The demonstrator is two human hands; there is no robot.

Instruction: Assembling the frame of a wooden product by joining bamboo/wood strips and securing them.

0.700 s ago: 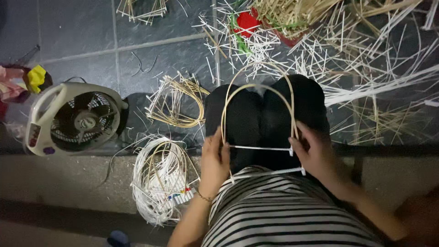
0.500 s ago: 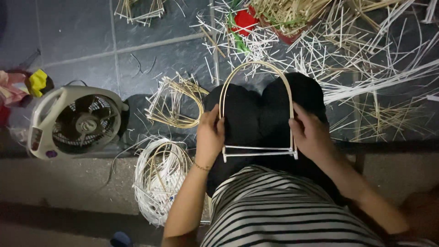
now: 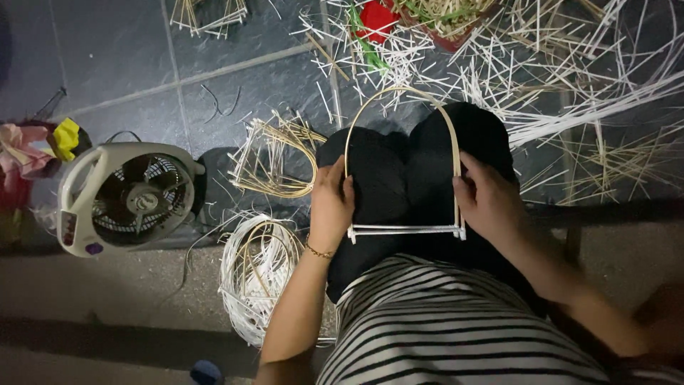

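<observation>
A: Since the earlier look, the bent cane arch [image 3: 401,100] has come lower on the lap, and both hands have slid down its legs towards the straight bar [image 3: 406,229] at the bottom.

B: So who has what?

A: The left hand [image 3: 332,207] is closed around the left leg just above the corner; the right hand [image 3: 490,203] is wrapped over the right leg near the other corner. The arch lies flat across the black-clad knees, curve pointing away from the body.

B: What might go wrong?

A: In my view the corners. The cane is sprung into that curve, so if either hand slackens, a leg could spring outward and pull free of the bar (the bindings there look thin, though I cannot see them clearly). Squeezing the legs inward too hard might kink the cane at the top.

B: And around them?

A: A coil of pale cane [image 3: 258,274] and a small fan [image 3: 127,196] sit on the floor to the left; loose cane strips [image 3: 570,78] scatter ahead.
</observation>
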